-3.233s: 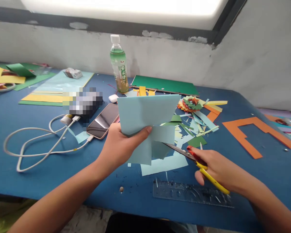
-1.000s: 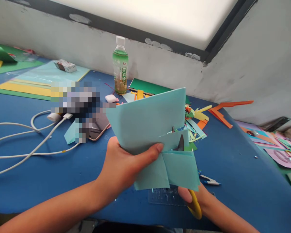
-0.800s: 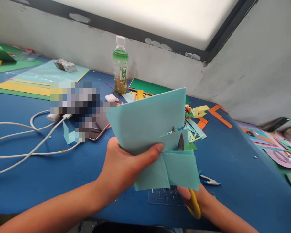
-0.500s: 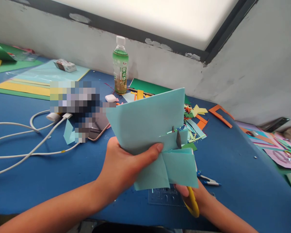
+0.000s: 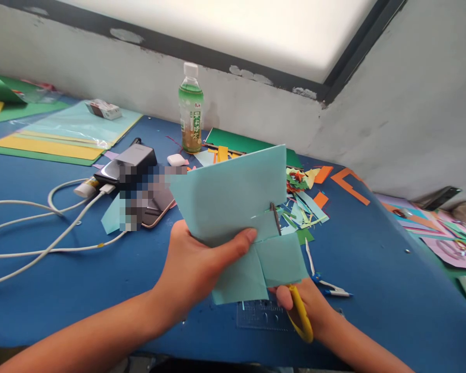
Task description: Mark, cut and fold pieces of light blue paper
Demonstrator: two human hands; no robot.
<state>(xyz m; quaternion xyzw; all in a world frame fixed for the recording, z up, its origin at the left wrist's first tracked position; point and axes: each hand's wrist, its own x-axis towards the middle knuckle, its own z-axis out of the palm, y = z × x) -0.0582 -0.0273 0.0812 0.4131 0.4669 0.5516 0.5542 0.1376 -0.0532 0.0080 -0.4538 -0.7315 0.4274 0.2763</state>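
In the head view, had a pale blue paper up over the middle of a blue table, gripped in the left hand with the thumb pressed flat across the front. Couldn't really see the other left fingers, pretty much hidden behind the paper, so couldn't tell how bent. Lower down and to the right, held scissors in the right hand, with the fingers curled around the yellow handle, partly blocked by the paper. Had the dark blades poking up at the paper's right edge, right across a narrow strip between the big upper part and the squarish flap below. Couldn't judge the gap between the 2 blades from there.

Had a clear ruler lying flat just under the paper, partly covered, plus a blue and white compass just beside the right hand. Behind the paper to the right, had a messy bunch of scraps, a round paper flower and, farther over near the wall, 1 angled orange strip. Farther back, saw 1 upright bottle near a green board. On the left, had a phone, half lost in pixel blur, and a white cable plugged into a black gadget. Past that, saw a small box sitting on coloured sheets.
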